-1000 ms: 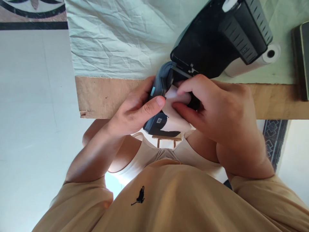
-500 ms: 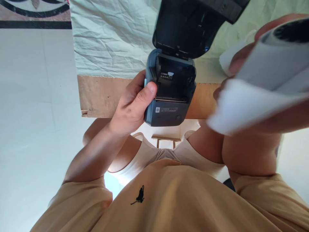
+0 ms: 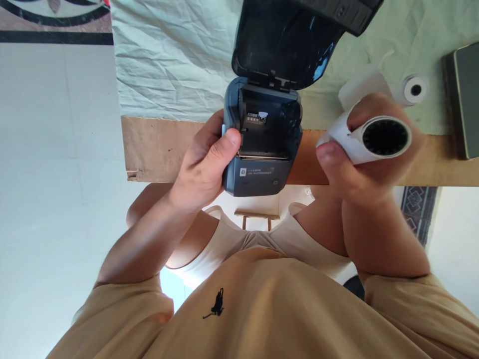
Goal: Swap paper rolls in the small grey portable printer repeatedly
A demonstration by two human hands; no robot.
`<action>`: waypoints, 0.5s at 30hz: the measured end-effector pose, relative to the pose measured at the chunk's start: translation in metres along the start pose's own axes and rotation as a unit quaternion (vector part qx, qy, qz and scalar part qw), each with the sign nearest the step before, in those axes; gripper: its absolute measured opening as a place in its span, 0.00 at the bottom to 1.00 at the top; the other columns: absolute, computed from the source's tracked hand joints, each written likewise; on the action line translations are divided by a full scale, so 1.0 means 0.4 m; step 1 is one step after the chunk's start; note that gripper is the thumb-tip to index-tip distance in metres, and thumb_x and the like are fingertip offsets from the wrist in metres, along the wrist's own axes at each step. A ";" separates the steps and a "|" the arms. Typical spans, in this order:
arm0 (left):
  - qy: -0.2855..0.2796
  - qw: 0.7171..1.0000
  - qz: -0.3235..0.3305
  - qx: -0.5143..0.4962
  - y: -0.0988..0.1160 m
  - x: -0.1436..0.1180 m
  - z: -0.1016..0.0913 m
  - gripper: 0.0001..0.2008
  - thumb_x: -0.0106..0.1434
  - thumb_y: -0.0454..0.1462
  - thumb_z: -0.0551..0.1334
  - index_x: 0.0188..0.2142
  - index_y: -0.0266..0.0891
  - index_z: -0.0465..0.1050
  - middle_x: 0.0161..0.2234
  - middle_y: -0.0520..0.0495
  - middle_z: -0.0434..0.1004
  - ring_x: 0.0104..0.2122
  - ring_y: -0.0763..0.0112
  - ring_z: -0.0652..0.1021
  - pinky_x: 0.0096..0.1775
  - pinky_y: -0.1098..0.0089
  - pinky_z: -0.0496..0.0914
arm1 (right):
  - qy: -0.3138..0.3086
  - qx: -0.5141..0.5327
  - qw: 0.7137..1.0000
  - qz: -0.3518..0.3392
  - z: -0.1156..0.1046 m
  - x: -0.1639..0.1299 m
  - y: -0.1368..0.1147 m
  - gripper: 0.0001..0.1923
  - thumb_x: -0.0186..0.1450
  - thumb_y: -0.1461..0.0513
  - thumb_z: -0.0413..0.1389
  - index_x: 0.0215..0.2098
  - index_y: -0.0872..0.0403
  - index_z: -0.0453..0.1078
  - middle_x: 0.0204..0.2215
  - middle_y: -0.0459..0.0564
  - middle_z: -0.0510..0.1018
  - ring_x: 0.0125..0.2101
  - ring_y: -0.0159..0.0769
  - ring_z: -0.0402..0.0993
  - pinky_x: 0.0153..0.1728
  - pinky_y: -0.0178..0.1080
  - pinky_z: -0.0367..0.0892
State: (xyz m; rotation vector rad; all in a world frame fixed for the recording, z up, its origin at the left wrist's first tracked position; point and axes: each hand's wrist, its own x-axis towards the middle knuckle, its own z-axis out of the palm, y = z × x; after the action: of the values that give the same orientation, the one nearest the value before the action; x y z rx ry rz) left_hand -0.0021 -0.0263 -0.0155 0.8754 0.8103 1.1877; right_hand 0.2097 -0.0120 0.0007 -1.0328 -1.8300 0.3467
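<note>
My left hand (image 3: 209, 162) grips a dark blue portable label printer (image 3: 258, 177) by its left side, thumb on top. The printer's black lid (image 3: 284, 45) is swung up and away from me, baring the hollow paper bay, where a small printed sticker shows. In my right hand (image 3: 368, 182) is a white paper roll (image 3: 355, 144), its dark hollow core tilted toward me. The fingers wrap round the roll, to the right of the printer and apart from it.
Pale green cloth (image 3: 168, 60) covers the wooden table (image 3: 157, 149), whose front edge is bare. Beyond my right hand lie a smaller white roll (image 3: 413, 89) and a loose strip of paper (image 3: 364, 87). A dark flat device (image 3: 466, 99) lies at the right edge.
My right hand has moved down and left with the paper roll, away from the camera. The small roll and dark device now show. The printer stays nearly still in my left hand.
</note>
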 end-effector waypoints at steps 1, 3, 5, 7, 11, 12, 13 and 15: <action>-0.003 1.000 0.003 0.014 0.000 0.001 -0.002 0.20 0.68 0.53 0.59 0.48 0.42 0.76 0.48 0.43 0.80 0.63 0.50 0.74 0.55 0.57 0.76 | 0.017 -0.017 1.000 -0.009 -0.005 0.000 -0.001 0.13 0.62 0.52 0.62 0.33 0.50 0.67 0.28 0.45 0.73 0.29 0.30 0.69 0.31 0.38 0.65; -0.007 0.999 0.012 0.030 -0.003 0.005 -0.009 0.22 0.68 0.54 0.59 0.48 0.41 0.77 0.47 0.42 0.80 0.62 0.48 0.74 0.56 0.55 0.75 | 0.029 -0.051 0.998 0.001 -0.013 -0.003 0.005 0.17 0.62 0.48 0.63 0.39 0.49 0.68 0.32 0.46 0.74 0.31 0.32 0.72 0.32 0.37 0.68; -0.002 0.999 0.019 0.040 -0.006 0.009 -0.015 0.22 0.68 0.54 0.58 0.48 0.41 0.77 0.46 0.42 0.81 0.62 0.48 0.74 0.57 0.55 0.74 | 0.027 -0.063 0.998 0.012 -0.018 -0.009 0.020 0.22 0.61 0.45 0.64 0.45 0.48 0.69 0.36 0.48 0.76 0.36 0.36 0.76 0.37 0.39 0.71; 0.001 0.999 0.019 0.045 -0.010 0.013 -0.017 0.23 0.68 0.55 0.57 0.48 0.41 0.77 0.46 0.42 0.81 0.63 0.48 0.74 0.58 0.54 0.73 | 0.009 -0.056 0.998 0.022 -0.023 -0.014 0.037 0.25 0.61 0.48 0.65 0.52 0.47 0.68 0.43 0.50 0.77 0.41 0.39 0.79 0.42 0.41 0.73; -0.003 0.999 0.021 0.024 -0.013 0.013 -0.011 0.22 0.68 0.54 0.58 0.49 0.41 0.77 0.46 0.42 0.81 0.62 0.48 0.75 0.59 0.53 0.73 | -0.033 -0.075 0.997 0.000 -0.029 -0.018 0.057 0.33 0.61 0.62 0.63 0.63 0.44 0.61 0.57 0.51 0.73 0.46 0.38 0.82 0.45 0.40 0.75; -0.002 1.000 0.027 0.016 -0.012 0.012 -0.008 0.22 0.68 0.54 0.58 0.49 0.41 0.77 0.45 0.41 0.81 0.61 0.48 0.75 0.58 0.54 0.74 | -0.041 -0.095 0.995 -0.005 -0.029 -0.019 0.059 0.35 0.61 0.64 0.63 0.64 0.44 0.60 0.58 0.52 0.73 0.47 0.38 0.82 0.46 0.40 0.75; -0.003 1.000 0.029 0.010 -0.009 0.010 -0.005 0.22 0.67 0.54 0.59 0.48 0.42 0.77 0.44 0.41 0.81 0.60 0.48 0.76 0.57 0.54 0.75 | -0.048 -0.114 0.992 -0.004 -0.028 -0.020 0.060 0.36 0.60 0.65 0.62 0.64 0.44 0.59 0.58 0.51 0.74 0.47 0.37 0.82 0.46 0.39 0.76; -0.013 1.000 0.016 0.001 0.000 0.007 0.000 0.19 0.67 0.53 0.60 0.47 0.45 0.78 0.43 0.41 0.82 0.59 0.48 0.77 0.55 0.55 0.77 | -0.073 -0.131 0.989 0.011 -0.026 -0.021 0.059 0.40 0.58 0.67 0.63 0.65 0.44 0.57 0.56 0.51 0.77 0.48 0.38 0.82 0.46 0.38 0.76</action>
State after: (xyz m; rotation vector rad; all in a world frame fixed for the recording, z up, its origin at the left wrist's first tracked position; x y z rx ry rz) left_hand -0.0016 -0.0234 -0.0158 0.9067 0.7792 1.2002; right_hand 0.2317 -0.0065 -0.0142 -1.2355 -2.0349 0.2012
